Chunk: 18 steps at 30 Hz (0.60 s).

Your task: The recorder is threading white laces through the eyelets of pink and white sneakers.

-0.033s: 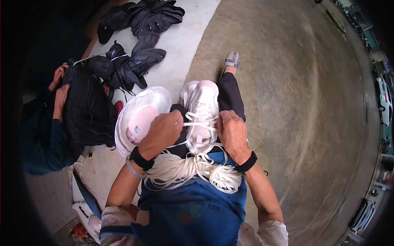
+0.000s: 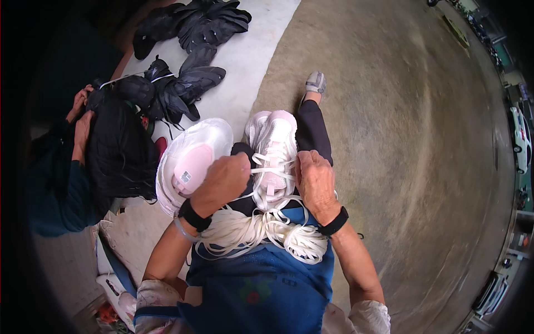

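Note:
On my lap a pale pink and white sneaker [image 2: 281, 131] points its toe away from me, beside another pale shoe [image 2: 255, 127]. White lace [image 2: 271, 171] crosses its tongue in rows. At the left edge of the lacing, my left hand [image 2: 223, 181] is closed, its fingertips pinching the lace. My right hand [image 2: 315, 179] is curled at the right edge, fingers pressed together on the lace; the exact grip is partly hidden. A thick bundle of loose white laces [image 2: 236, 229] lies across my blue apron [image 2: 250, 278].
Left of the sneaker sits a white rounded, bowl-like piece [image 2: 218, 132] holding a pink oval pad [image 2: 193, 165]. Several black shoes [image 2: 197, 80] lie on a pale surface [image 2: 245, 58]. Farther left, another person's hands [image 2: 82, 125] are at a black shoe. Concrete floor [image 2: 400, 139] stretches right.
My left hand has shifted slightly, and the lace row near it sits a little lower with more slant. My right hand is almost unmoved.

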Motion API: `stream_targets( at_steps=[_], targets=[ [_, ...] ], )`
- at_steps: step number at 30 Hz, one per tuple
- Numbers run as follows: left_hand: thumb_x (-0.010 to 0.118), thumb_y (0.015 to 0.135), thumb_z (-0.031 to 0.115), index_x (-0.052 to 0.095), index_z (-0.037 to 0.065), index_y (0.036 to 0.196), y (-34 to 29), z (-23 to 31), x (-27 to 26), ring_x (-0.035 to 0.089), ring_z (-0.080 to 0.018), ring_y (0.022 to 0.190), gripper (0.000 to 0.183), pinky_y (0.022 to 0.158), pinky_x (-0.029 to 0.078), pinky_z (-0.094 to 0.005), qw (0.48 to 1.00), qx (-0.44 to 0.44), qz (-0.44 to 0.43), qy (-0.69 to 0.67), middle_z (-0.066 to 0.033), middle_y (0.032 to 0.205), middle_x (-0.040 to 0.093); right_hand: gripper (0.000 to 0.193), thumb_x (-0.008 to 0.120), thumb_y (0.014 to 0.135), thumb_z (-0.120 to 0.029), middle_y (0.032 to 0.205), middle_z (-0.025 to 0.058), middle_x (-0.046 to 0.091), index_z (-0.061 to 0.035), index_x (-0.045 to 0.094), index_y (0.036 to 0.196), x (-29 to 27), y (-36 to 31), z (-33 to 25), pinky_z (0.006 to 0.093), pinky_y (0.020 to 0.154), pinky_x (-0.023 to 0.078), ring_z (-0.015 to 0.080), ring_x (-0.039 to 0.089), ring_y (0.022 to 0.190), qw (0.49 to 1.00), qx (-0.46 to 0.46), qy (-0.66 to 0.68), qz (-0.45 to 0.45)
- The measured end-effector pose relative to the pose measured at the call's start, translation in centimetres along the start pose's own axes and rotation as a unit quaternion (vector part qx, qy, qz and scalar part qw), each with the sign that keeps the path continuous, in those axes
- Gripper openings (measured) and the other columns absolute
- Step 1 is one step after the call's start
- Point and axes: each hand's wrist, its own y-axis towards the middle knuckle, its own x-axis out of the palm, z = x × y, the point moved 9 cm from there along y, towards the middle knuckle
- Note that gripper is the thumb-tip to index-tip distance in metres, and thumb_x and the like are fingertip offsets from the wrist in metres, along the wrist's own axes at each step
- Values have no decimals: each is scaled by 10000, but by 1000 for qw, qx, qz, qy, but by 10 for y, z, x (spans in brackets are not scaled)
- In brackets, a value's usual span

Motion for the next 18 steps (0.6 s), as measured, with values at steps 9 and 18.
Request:
stream_targets(
  at_steps=[9,18],
  targets=[
    [529,857,129,579,23,823,9,-2,10,608,-436,723,122,660,464,-527,1000,7,-2,-6,-231,739,627,93,585,749,-43,784,158,540,-4,516,798,-1,20,-1,427,653,475,336,581,699,988,-80,-130,-10],
    [597,831,119,556,20,1060,8,-19,11,638,-376,754,253,672,487,-422,998,-46,-5,-48,-185,739,653,103,621,846,-96,797,187,577,-4,614,894,-33,10,9,440,653,494,377,603,748,994,46,98,-18]
  ],
)
